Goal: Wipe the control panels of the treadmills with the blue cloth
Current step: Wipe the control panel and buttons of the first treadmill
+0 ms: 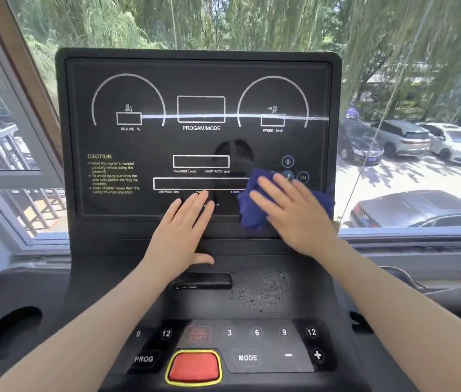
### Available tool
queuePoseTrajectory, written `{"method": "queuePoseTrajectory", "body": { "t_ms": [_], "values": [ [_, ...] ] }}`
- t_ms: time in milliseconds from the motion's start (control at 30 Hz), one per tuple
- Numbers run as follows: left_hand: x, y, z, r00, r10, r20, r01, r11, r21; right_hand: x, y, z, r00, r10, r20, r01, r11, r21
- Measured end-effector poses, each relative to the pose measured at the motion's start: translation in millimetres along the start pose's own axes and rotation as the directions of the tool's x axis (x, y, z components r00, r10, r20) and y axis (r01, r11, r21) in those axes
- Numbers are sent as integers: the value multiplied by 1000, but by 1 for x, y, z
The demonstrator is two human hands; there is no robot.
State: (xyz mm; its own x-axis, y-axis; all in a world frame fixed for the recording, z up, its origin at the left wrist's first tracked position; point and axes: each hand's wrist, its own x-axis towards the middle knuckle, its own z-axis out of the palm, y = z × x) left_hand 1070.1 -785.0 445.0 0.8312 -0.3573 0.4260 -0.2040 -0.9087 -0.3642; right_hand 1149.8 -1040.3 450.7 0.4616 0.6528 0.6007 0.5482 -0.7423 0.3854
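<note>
We see our right hand (294,213) lying flat on the blue cloth (254,205), its fingers (266,186) straight and spread a little, pressing the cloth against the lower right part of the treadmill's control panel (195,137). The cloth sits bunched beneath the palm, just below the round plus button (287,161) and partly over the small buttons beside it. Our left hand (184,230) rests open near the bottom edge of the panel, fingers straight and close together, holding nothing. Lower down, a red stop button (194,366) with a yellow rim sits between the PROG key (143,359) and the MODE key (247,357). Behind the panel, a window (407,80) shows trees and parked cars (401,137).
</note>
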Motion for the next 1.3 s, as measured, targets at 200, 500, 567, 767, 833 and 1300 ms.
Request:
{"method": "queuePoseTrajectory", "body": {
  "t_ms": [200, 500, 567, 767, 833, 1300],
  "values": [
    [0, 0, 5, 1000, 2, -13, -2, 1000, -16, 12, 10, -10, 873, 483, -74, -479, 876, 62],
    [-1, 2, 5, 1000, -9, -8, 9, 1000, 7, -29, -12, -2, 998, 5, 60, -10, 996, 85],
    [-3, 3, 4, 1000, -15, -10, 15, 1000, 10, -31, 11, -4, 993, 112, 29, -114, 989, 93],
    [-2, 6, 1, 1000, -26, 1, 26, 1000, 17, -14, -44, 3, 998, -42, 36, 34, 976, 214],
    [-2, 5, 1, 1000, -27, 9, 27, 999, 22, -9, -52, 3, 994, -83, 70, 65, 970, 233],
    [-29, 18, -1, 986, -164, -29, 160, 981, -108, -104, -37, 1, 980, 198, 0, -182, 905, 385]
  ]
}}
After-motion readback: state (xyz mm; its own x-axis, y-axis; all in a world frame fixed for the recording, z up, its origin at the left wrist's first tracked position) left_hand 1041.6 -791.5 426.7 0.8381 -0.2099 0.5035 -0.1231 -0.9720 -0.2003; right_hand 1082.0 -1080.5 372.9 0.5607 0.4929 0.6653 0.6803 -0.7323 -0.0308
